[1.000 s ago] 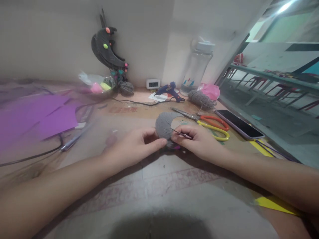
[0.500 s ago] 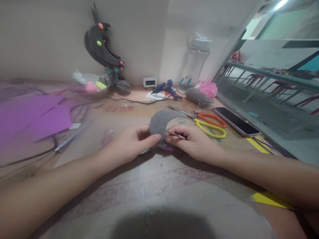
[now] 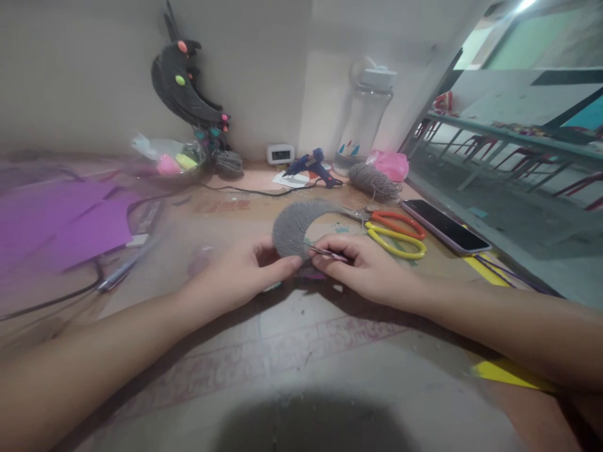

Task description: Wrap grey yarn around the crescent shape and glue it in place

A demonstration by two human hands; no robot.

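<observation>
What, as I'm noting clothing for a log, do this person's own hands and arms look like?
The left hand and right hand are ungloved, with no ring visible. Both forearms are bare: no sleeve, watch or bracelet shows. Whether sleeves start higher up cannot be seen.

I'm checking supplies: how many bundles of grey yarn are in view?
2: one bundle right of the blue glue gun, the other under the dark crescent by the wall. That leaves out the wrapped grey crescent in the left hand; more may be hidden.
</observation>
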